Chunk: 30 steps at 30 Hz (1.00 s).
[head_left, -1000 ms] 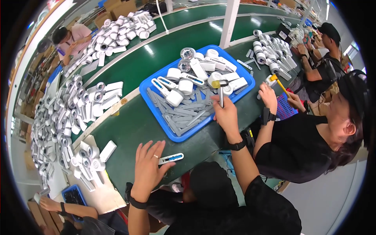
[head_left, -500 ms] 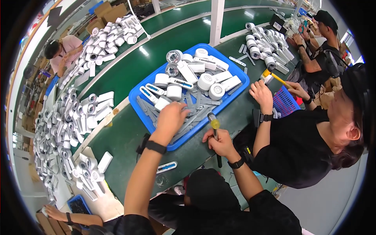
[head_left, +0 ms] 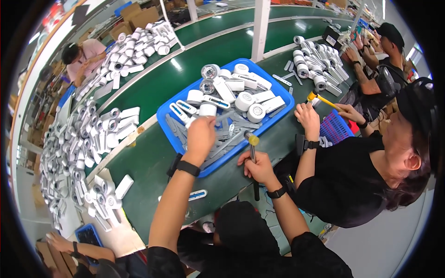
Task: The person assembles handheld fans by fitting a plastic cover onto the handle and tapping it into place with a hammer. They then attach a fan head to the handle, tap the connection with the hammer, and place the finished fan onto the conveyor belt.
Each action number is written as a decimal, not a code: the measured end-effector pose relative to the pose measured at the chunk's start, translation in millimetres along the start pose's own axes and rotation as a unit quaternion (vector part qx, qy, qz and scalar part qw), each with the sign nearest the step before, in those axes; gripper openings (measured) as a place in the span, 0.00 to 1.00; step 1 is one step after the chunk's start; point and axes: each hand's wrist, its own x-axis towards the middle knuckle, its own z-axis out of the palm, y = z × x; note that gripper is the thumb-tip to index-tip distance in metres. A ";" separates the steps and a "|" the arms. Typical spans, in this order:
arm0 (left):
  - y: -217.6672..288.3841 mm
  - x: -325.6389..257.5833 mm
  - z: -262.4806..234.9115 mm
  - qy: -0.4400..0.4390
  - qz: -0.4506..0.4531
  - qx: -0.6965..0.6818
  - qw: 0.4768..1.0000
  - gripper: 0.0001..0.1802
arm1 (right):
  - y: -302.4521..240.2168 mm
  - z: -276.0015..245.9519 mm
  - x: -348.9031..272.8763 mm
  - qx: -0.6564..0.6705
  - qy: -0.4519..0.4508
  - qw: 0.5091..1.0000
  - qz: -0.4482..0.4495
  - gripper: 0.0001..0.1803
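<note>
My left hand point(head_left: 202, 135) is over the blue tray point(head_left: 291, 98), its curled fingers at a white handheld fan point(head_left: 208, 109). The back of the hand hides the fingertips and part of the fan. My right hand point(head_left: 258, 167) grips a hammer point(head_left: 252, 139) with a yellowish, clear-looking head, raised beside the tray's near edge. Several white fan bodies with round heads lie in the tray, some with grilles. Flat grey strips point(head_left: 234, 126) are heaped under and beside them. A white slotted handle part point(head_left: 198, 194) with a blue inside lies on the green table near my left forearm.
To my right a co-worker holds a yellow-handled hammer point(head_left: 327, 101) by a purple basket point(head_left: 335, 127). Fan bodies point(head_left: 320, 62) are piled at the far right, and larger heaps point(head_left: 76, 153) cover the left. A white post point(head_left: 261, 32) rises behind the tray.
My left hand has moved slightly up and forward from the grey strips to the white fan. My right hand keeps the hammer in nearly the same place.
</note>
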 end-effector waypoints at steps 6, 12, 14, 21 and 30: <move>16.5 -57.0 -100.9 -0.013 -0.074 -0.156 0.985 0.10 | -0.2 -14.0 -0.5 0.067 -0.023 0.997 -0.039 0.19; 43.2 -120.8 -125.2 0.027 -0.119 -0.216 0.969 0.12 | -51.5 24.3 -19.3 0.039 -0.064 0.997 0.002 0.27; 52.4 -134.5 -118.6 0.033 -0.101 -0.206 0.973 0.12 | -70.3 41.8 -32.8 0.014 -0.087 0.996 0.024 0.25; 63.2 -149.4 -110.5 0.068 -0.101 -0.167 0.978 0.16 | -88.6 69.1 -44.6 -0.112 -0.080 0.990 0.016 0.17; -8.4 -205.0 -148.8 0.112 -0.039 0.069 0.991 0.23 | -68.2 51.5 -47.4 -0.104 -0.022 0.992 0.073 0.11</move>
